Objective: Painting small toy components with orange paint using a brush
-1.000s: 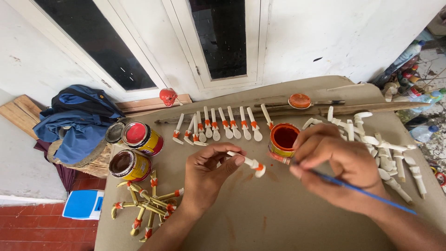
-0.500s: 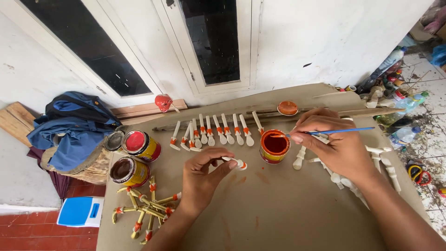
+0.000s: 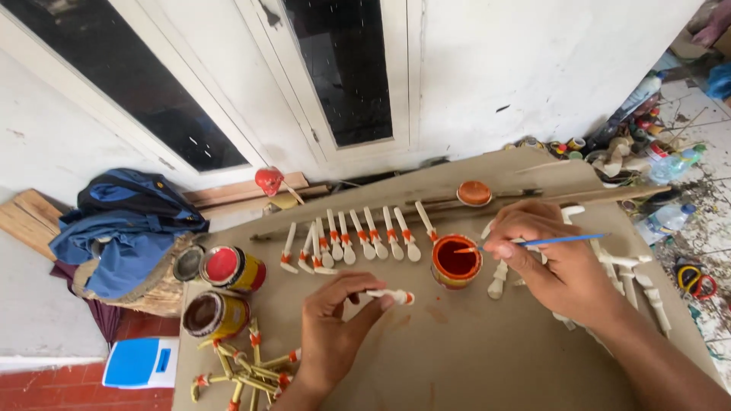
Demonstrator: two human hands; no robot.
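Pinched in the left hand (image 3: 331,323) grip, a small pale wooden peg with orange band (image 3: 390,295) lies level, tip toward the open orange paint tin (image 3: 456,261), where the right hand (image 3: 552,259) grip, closed on a thin blue-handled brush (image 3: 560,240), dips bristles.

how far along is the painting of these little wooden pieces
Done: a row of pale wooden pieces with orange bands lies on the brown board, plus a banded pile at its near left corner. In hand: the left hand holds one piece with an orange tip, while the right hand dips a blue brush into the orange paint can. Left: unpainted pieces lie on the right.
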